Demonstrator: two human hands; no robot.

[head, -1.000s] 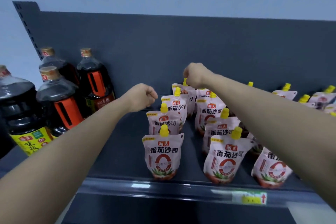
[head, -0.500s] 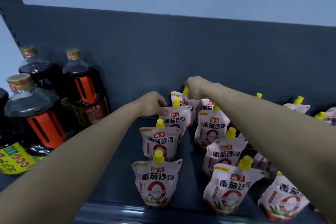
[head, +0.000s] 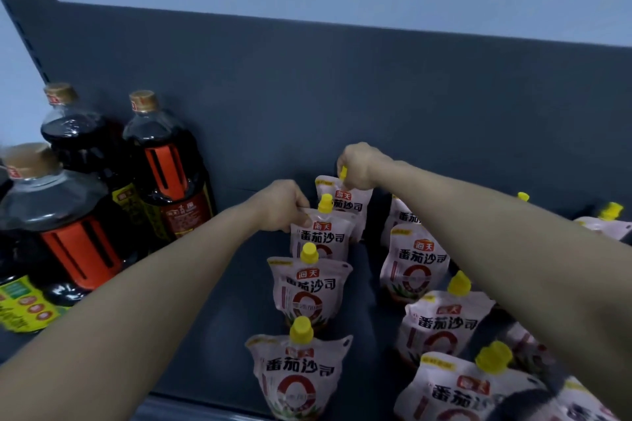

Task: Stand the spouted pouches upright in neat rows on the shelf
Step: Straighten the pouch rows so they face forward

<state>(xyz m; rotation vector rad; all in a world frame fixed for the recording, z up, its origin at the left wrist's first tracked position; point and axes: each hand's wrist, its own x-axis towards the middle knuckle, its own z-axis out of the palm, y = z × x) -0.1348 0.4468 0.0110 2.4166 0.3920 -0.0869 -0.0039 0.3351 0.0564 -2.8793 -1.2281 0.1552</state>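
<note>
My right hand [head: 359, 166] reaches to the rear of the shelf [head: 219, 335], its fingers curled and pinching the yellow cap [head: 343, 171] of the back pouch [head: 345, 198]. I hold it by the spout because that is the one stiff part. From there I can steer the soft bag upright, close to the back panel [head: 342, 96], without crushing its front.

My left hand [head: 284, 205] pinches the top left corner of the second pouch [head: 321, 236], thumb on the near face and the other fingers tucked behind where I cannot see them. That pouch stands just in front of the back one and overlaps its lower half. I steady it so it does not tip while I work behind it.

Both belong to the left row, with the third pouch [head: 309, 287] and the front pouch [head: 299, 376] standing in line nearer the edge, caps up and labels forward. The right row [head: 413, 263] runs beside it with a gap of bare shelf between, partly hidden under my right forearm. Farther right, a pouch [head: 605, 220] looks as if it leans or lies low, so I judge there is more to straighten there.

Large dark bottles [head: 164, 174] stand well to the left, apart from the pouches.
</note>
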